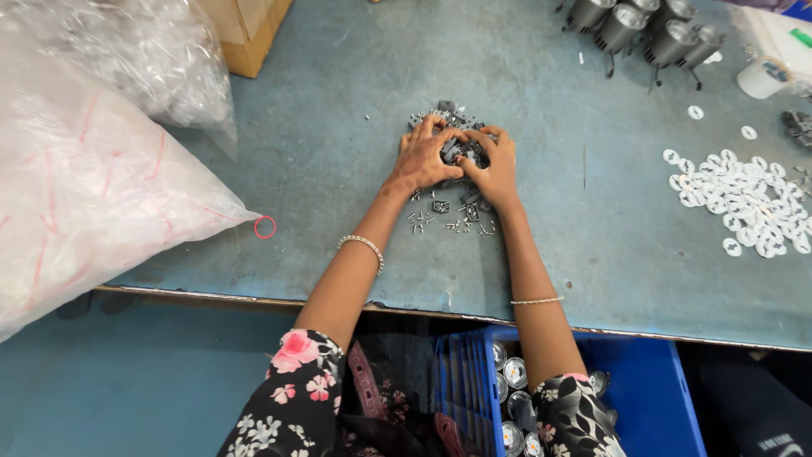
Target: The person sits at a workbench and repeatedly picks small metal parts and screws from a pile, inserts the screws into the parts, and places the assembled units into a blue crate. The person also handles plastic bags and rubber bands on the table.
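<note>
Both hands are pressed together over a small heap of dark grey metal parts [457, 140] out on the bench. The left hand [423, 161] lies with fingers curled down into the heap, and the right hand [493, 165] cups it from the other side, thumbs nearly meeting. The fingers are bent close around the parts, but whether either hand has anything pinched I cannot tell.

Just on the near side of the hands, loose screws and small clips [448, 218] lie scattered between the two wrists. Well off to the right-hand side of the grip sits a spread of white plastic rings [740, 201] (a few strays lie farther back). Beyond that, far right, stands a cluster of dark cylindrical housings [647, 30] with silvery tops, and a white tape roll [761, 78] beside them. To the left of the hands bulges a big clear plastic bag [76, 186], a red rubber band [265, 227] lying at its tip; a second clear bag [144, 51] and a cardboard box [249, 30] sit behind it.

Below the bench edge, under the right forearm, a blue plastic crate [651, 389] holds round, shiny-faced pieces [512, 398].

The bench [338, 101] has a worn grey-blue top, scuffed and dusty.
</note>
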